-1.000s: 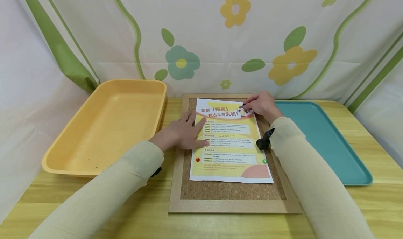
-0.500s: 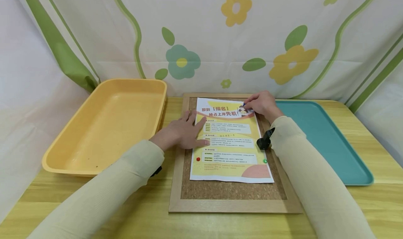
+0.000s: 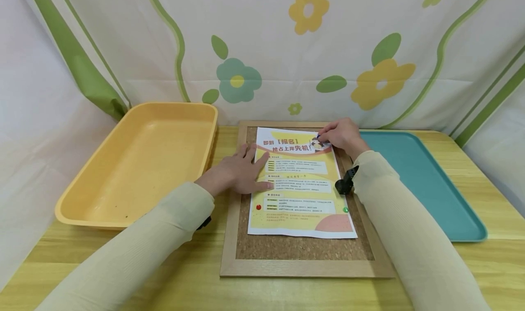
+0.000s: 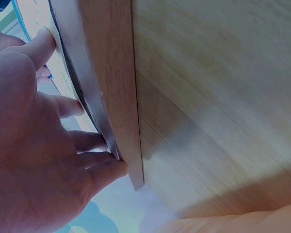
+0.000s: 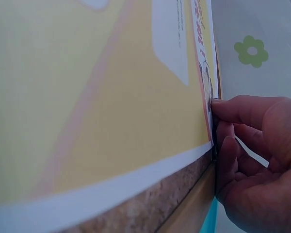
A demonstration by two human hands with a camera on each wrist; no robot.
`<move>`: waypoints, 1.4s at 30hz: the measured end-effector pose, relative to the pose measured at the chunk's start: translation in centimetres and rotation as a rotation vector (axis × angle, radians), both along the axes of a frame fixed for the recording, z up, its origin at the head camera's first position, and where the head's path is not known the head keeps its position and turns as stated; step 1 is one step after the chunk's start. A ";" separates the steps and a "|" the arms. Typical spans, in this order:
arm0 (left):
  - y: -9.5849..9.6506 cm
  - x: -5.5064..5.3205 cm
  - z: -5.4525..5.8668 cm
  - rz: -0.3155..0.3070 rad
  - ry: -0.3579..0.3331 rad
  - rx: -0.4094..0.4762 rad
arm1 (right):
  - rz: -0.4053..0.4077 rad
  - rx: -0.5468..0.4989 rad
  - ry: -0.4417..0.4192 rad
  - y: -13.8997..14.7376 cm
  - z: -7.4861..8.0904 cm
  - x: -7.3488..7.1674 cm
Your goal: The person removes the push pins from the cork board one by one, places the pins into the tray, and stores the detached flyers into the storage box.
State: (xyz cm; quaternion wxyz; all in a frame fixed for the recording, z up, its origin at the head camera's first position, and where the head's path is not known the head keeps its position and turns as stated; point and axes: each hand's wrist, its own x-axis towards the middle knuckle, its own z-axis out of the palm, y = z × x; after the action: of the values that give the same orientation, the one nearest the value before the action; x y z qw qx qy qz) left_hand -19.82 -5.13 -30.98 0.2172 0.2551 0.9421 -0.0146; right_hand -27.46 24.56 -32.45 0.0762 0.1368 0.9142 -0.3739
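Observation:
A printed poster (image 3: 295, 216) lies on a wood-framed cork board (image 3: 303, 248). My left hand (image 3: 238, 172) rests with spread fingers over the poster's left edge and the board's frame; in the left wrist view its fingertips touch the paper and the frame's side. At the poster's upper right corner, my right hand (image 3: 342, 135) pinches a small blue push pin (image 3: 318, 136) against the sheet, its head mostly covered by the fingers. A red push pin (image 3: 258, 207) sits at the poster's lower left, and a green push pin (image 3: 346, 209) at its lower right.
To the left stands a deep yellow tray (image 3: 135, 165). A flat teal tray (image 3: 426, 188) lies on the right, partly behind the right forearm. Behind the wooden table (image 3: 197, 283) hangs a flowered curtain (image 3: 275, 38), close to the board's far edge.

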 end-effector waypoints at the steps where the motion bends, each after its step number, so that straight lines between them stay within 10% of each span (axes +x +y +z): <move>1: 0.0 0.0 0.0 -0.001 0.000 -0.001 | 0.000 -0.002 -0.002 0.0 0.0 0.0; 42: 0.2 -0.2 -0.2 -0.009 0.007 0.009 | 0.053 0.016 0.006 0.6 -0.1 0.3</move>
State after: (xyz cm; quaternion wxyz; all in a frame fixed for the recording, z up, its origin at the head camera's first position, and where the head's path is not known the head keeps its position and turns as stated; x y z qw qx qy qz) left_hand -20.04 -4.94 -31.22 0.2126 0.2601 0.9418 -0.0124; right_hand -27.12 25.16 -32.56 0.0824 0.1119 0.9207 -0.3647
